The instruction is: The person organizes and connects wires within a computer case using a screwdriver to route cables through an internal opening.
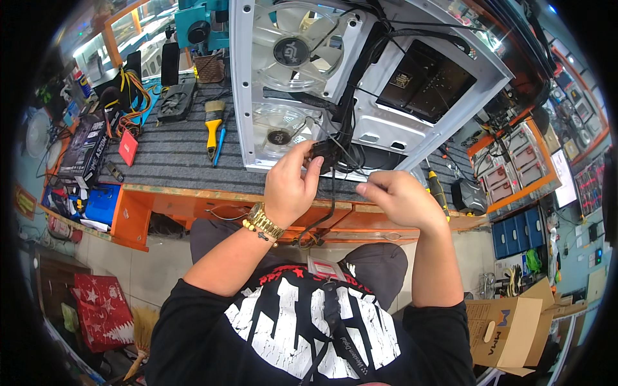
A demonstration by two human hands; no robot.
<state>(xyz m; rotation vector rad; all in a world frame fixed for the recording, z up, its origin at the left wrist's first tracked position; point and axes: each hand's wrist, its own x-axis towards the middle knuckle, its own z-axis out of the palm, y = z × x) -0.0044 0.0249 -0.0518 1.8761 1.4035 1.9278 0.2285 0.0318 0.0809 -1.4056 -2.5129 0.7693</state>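
A white computer case (245, 83) stands on the bench in front of me, its open side toward me. Down its middle runs a thick bundle of black cables (348, 106), with loose ends hanging over the bench edge. My left hand (291, 184), with a gold watch at its wrist, is closed around the lower part of the bundle. To its right my right hand (400, 198) pinches with thumb and forefinger; a thin dark strand runs toward it from the bundle. Whether that strand is a cable or a tie I cannot tell. Two clear fans (291, 53) sit in the case's left part.
Left of the case lie a yellow-handled brush (213, 128), a blue pen-like tool (221, 147), a graphics card (176, 101) and a red box (128, 148). A yellow-and-black screwdriver (438, 193) lies at the right. An orange drawer (132, 219) juts out below. Cardboard box (505, 331) on the floor.
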